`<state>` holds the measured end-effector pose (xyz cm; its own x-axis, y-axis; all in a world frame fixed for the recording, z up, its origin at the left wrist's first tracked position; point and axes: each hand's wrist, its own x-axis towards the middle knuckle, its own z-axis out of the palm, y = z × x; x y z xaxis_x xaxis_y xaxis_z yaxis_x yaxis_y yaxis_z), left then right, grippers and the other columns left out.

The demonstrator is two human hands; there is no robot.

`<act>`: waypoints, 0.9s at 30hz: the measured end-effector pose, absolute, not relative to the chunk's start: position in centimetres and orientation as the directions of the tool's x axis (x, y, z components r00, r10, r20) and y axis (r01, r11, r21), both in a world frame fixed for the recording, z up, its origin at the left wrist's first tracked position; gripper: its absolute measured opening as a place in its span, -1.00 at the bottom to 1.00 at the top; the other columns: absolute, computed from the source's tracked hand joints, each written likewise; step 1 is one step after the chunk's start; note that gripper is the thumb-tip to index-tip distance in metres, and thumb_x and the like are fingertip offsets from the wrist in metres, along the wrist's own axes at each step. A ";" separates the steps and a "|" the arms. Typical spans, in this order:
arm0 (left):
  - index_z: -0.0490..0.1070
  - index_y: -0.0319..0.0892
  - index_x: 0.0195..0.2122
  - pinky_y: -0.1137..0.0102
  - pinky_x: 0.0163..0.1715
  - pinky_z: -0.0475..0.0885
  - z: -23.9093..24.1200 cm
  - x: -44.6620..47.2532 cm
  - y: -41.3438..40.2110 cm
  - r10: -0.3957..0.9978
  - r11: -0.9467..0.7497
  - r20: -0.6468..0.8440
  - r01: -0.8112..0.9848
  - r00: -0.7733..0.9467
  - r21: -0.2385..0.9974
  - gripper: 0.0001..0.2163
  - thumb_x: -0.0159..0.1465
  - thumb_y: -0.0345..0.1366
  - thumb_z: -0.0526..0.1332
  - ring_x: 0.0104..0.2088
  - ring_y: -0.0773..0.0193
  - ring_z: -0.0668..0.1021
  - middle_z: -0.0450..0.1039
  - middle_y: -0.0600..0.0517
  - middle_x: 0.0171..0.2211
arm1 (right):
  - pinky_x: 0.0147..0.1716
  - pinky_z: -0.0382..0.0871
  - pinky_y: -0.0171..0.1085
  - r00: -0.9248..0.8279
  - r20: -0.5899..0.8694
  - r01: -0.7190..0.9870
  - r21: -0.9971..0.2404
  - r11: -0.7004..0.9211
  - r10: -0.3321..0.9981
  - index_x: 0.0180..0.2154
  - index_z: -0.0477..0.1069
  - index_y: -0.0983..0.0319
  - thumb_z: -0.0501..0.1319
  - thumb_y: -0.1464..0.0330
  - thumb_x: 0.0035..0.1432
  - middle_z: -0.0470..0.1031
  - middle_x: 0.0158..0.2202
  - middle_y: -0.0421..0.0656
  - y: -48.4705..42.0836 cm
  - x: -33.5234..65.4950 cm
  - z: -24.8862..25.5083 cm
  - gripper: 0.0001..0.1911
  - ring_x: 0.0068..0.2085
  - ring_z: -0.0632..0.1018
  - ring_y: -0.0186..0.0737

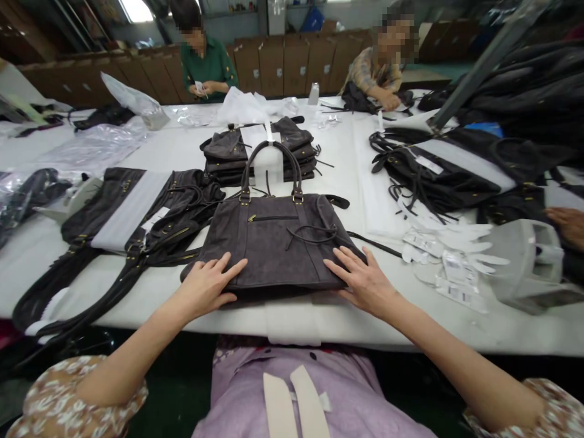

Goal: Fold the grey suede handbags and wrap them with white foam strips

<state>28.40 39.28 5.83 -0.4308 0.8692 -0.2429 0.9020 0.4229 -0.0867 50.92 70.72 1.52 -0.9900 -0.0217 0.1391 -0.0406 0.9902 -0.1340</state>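
A dark grey handbag [278, 249] lies flat in front of me, its two handles [274, 152] pointing away. Its front has a zip pocket and a thin tied cord. On the bag's lower left corner rests my left hand [210, 283], fingers spread. My right hand [362, 280] touches the lower right side, also with fingers apart. Neither hand grips anything. Beneath the handles, a strip of white wrapping [268, 161] shows, and behind it sits a stack of folded dark bags [292, 152].
Left lies another bag wrapped with a white band [132, 210]. More banded bags [451, 164] are at right, near loose tags [460, 274] and a grey tape dispenser [520, 267]. Across the table [347, 164] are two people; another person's hand [568, 225] shows at the right edge.
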 end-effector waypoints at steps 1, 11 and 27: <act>-0.06 0.11 0.30 0.11 0.01 0.29 6.0 29.0 40.2 0.877 0.405 -0.263 0.913 -0.402 -0.045 -0.28 0.16 -0.11 0.26 0.12 -0.09 0.39 0.09 -0.16 0.28 | 0.16 -0.15 0.24 -0.992 0.122 -0.034 -0.106 0.994 -0.021 0.18 0.24 0.22 0.29 0.36 0.02 0.26 0.19 0.13 70.8 50.7 1.3 -0.35 0.21 0.24 0.21; -0.12 -0.02 0.32 0.21 -0.23 0.48 7.0 36.0 54.7 0.966 0.094 -0.249 0.993 -0.074 0.070 -0.23 0.15 -0.16 0.26 -0.14 -0.04 0.54 0.30 -0.23 0.05 | 0.19 -0.06 0.19 -0.961 0.257 0.072 -0.140 0.988 0.107 0.16 0.26 0.24 0.19 0.48 0.03 0.30 0.16 0.12 70.8 51.4 0.4 -0.40 0.20 0.27 0.14; 0.09 0.07 0.26 0.23 0.00 0.43 1.5 36.5 55.8 0.933 0.300 -0.343 0.775 -0.114 0.557 -0.41 0.20 -0.13 0.18 0.09 0.03 0.43 -0.08 -0.12 0.34 | 0.19 0.18 0.06 -0.541 -0.270 -0.062 -0.932 -0.358 0.797 0.05 0.37 0.22 0.27 0.16 0.09 0.41 0.10 0.01 72.9 54.7 -2.3 -0.49 0.10 0.44 0.01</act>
<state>36.46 55.84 1.53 -0.1143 0.9325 -0.3425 0.7746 0.2995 0.5570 54.68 72.93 -2.33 -0.5406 0.7967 -0.2701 -0.0623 -0.3581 -0.9316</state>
